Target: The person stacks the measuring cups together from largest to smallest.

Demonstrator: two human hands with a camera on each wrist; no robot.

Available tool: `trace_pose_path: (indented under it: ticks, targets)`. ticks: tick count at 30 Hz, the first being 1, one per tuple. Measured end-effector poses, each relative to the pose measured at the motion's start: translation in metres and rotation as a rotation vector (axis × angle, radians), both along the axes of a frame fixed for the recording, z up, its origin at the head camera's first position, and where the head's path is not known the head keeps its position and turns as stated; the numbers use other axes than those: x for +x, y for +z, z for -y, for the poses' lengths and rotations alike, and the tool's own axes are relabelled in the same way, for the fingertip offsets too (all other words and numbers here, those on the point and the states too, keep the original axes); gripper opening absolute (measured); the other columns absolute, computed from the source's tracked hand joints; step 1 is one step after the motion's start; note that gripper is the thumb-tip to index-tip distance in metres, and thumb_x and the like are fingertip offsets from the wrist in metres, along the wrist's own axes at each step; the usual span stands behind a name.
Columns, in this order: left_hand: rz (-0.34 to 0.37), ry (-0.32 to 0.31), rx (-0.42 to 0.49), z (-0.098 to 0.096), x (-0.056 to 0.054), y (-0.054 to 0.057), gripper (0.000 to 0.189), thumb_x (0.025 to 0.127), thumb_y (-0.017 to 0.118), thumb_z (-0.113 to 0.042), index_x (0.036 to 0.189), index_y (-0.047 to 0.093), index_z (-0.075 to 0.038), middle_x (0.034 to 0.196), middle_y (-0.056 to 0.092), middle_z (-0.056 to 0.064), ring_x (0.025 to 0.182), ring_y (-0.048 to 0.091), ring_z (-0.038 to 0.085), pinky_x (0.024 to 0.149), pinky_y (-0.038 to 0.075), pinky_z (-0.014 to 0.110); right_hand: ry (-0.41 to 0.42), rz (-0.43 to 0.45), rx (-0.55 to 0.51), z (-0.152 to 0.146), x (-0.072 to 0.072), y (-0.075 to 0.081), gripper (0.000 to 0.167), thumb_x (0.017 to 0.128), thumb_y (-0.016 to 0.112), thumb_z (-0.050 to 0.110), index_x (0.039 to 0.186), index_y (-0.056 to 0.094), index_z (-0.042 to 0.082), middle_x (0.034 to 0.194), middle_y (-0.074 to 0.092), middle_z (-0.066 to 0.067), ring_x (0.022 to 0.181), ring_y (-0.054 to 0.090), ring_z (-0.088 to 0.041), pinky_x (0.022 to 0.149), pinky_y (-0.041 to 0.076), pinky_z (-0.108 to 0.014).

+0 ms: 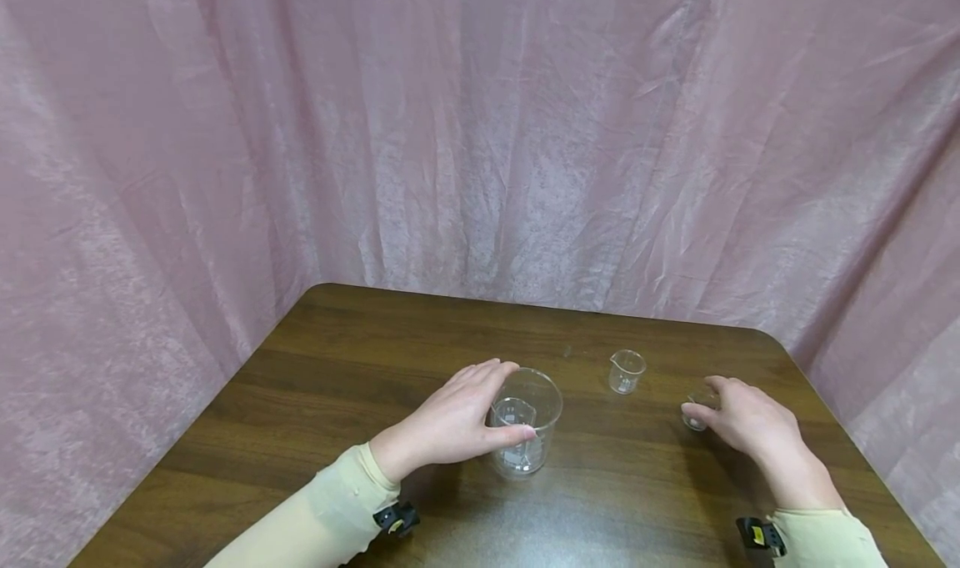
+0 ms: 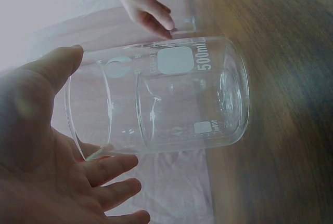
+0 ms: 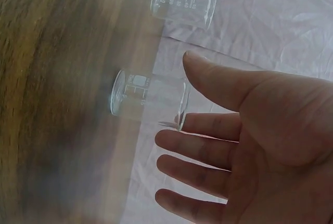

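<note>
Here, L hand (image 1: 453, 418) grips upright lg. beaker (image 1: 550, 418), mid-table, w/ med. beaker (image 2: 179, 107) inside; R hand (image 1: 753, 422), fingers loosely extended, is around sm. beaker (image 3: 148, 98) on table (image 1: 300, 393), near 4th beaker (image 1: 627, 373).

White printing is borne on clear glass by the large beaker (image 2: 127, 96) at the left hand (image 1: 453, 414), the nested beaker (image 2: 182, 112) inside it, the smallest beaker (image 3: 148, 99) at the right hand (image 1: 753, 426) and the small beaker (image 1: 627, 374) between. Beneath the hands, the brown table (image 1: 300, 434) is streaked darker; beyond, the pink curtain (image 1: 480, 134) is mottled paler.
</note>
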State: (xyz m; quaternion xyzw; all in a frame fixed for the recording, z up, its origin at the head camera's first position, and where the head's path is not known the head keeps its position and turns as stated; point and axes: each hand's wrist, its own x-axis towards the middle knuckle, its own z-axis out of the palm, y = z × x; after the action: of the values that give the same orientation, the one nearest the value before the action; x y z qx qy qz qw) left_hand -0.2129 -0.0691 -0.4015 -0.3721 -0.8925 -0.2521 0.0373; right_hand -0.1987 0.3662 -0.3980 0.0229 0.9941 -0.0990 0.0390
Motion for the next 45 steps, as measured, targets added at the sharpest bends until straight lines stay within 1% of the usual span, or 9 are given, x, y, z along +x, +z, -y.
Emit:
trace_pose_path:
  ticks: [2, 4, 7, 11, 15, 22, 29, 36, 45]
  targets:
    - [0.002, 0.002, 0.000, 0.000, 0.000, 0.000, 0.087, 0.098, 0.076, -0.063, 0.160, 0.050, -0.007, 0.158, 0.058, 0.009, 0.152, 0.048, 0.031, 0.128, 0.036, 0.051, 0.003, -0.017, -0.005, 0.002, -0.001, 0.000, 0.090, 0.102, 0.070, 0.061, 0.152, 0.051, -0.011, 0.141, 0.061, -0.039, 0.131, 0.055, -0.064, 0.087, 0.053, -0.076]
    - [0.005, 0.006, -0.002, 0.000, 0.000, 0.001, 0.087, 0.098, 0.076, -0.063, 0.160, 0.050, -0.008, 0.159, 0.057, 0.008, 0.153, 0.047, 0.031, 0.129, 0.035, 0.051, 0.008, -0.053, -0.014, 0.005, -0.002, 0.001, 0.090, 0.102, 0.071, 0.061, 0.153, 0.051, -0.010, 0.145, 0.058, -0.040, 0.134, 0.053, -0.064, 0.089, 0.052, -0.078]
    - [0.007, 0.010, -0.003, 0.000, 0.000, 0.001, 0.088, 0.098, 0.076, -0.063, 0.161, 0.049, -0.008, 0.159, 0.057, 0.008, 0.154, 0.047, 0.031, 0.129, 0.034, 0.050, 0.034, -0.127, -0.032, 0.012, -0.003, -0.001, 0.092, 0.100, 0.074, 0.061, 0.155, 0.050, -0.009, 0.149, 0.055, -0.040, 0.138, 0.049, -0.063, 0.096, 0.048, -0.080]
    - [0.006, 0.008, 0.000, 0.000, -0.001, 0.000, 0.087, 0.098, 0.076, -0.064, 0.160, 0.050, -0.009, 0.159, 0.058, 0.009, 0.153, 0.047, 0.031, 0.129, 0.035, 0.051, 0.105, -0.225, -0.044, 0.025, -0.007, -0.005, 0.094, 0.098, 0.080, 0.057, 0.155, 0.051, -0.011, 0.150, 0.054, -0.041, 0.141, 0.048, -0.062, 0.109, 0.043, -0.077]
    - [0.009, 0.006, 0.000, 0.000, -0.001, 0.000, 0.087, 0.098, 0.076, -0.064, 0.160, 0.050, -0.008, 0.158, 0.058, 0.009, 0.153, 0.047, 0.031, 0.129, 0.035, 0.051, 0.151, -0.276, -0.061, 0.035, -0.012, -0.008, 0.093, 0.097, 0.082, 0.055, 0.154, 0.052, -0.012, 0.150, 0.054, -0.041, 0.142, 0.048, -0.061, 0.115, 0.039, -0.074]
    - [0.001, 0.006, -0.003, -0.001, -0.001, -0.001, 0.087, 0.098, 0.076, -0.064, 0.160, 0.050, -0.009, 0.158, 0.058, 0.009, 0.153, 0.048, 0.032, 0.129, 0.035, 0.052, 0.168, -0.289, -0.105, 0.046, -0.019, -0.009, 0.092, 0.100, 0.078, 0.055, 0.157, 0.049, -0.011, 0.155, 0.051, -0.040, 0.148, 0.042, -0.060, 0.120, 0.031, -0.076]
    - [0.005, 0.014, -0.005, -0.001, 0.000, -0.001, 0.089, 0.097, 0.077, -0.063, 0.161, 0.049, -0.008, 0.158, 0.058, 0.009, 0.153, 0.048, 0.033, 0.129, 0.035, 0.052, 0.180, -0.276, -0.134, 0.053, -0.024, -0.010, 0.089, 0.103, 0.076, 0.052, 0.159, 0.047, -0.011, 0.159, 0.050, -0.036, 0.152, 0.038, -0.059, 0.122, 0.027, -0.076]
    - [-0.001, 0.011, -0.001, -0.001, 0.001, 0.000, 0.089, 0.097, 0.077, -0.063, 0.160, 0.049, -0.006, 0.158, 0.058, 0.012, 0.154, 0.046, 0.037, 0.129, 0.034, 0.054, 0.196, -0.285, -0.137, 0.057, -0.028, -0.012, 0.087, 0.103, 0.075, 0.053, 0.158, 0.049, -0.010, 0.159, 0.050, -0.035, 0.152, 0.038, -0.058, 0.121, 0.027, -0.079]
    - [-0.002, 0.014, -0.006, -0.001, 0.000, 0.000, 0.088, 0.097, 0.077, -0.063, 0.160, 0.049, -0.007, 0.157, 0.059, 0.010, 0.152, 0.048, 0.033, 0.128, 0.036, 0.052, 0.210, -0.284, -0.128, 0.063, -0.032, -0.012, 0.085, 0.104, 0.074, 0.052, 0.157, 0.050, -0.010, 0.160, 0.051, -0.033, 0.153, 0.038, -0.057, 0.122, 0.027, -0.078]
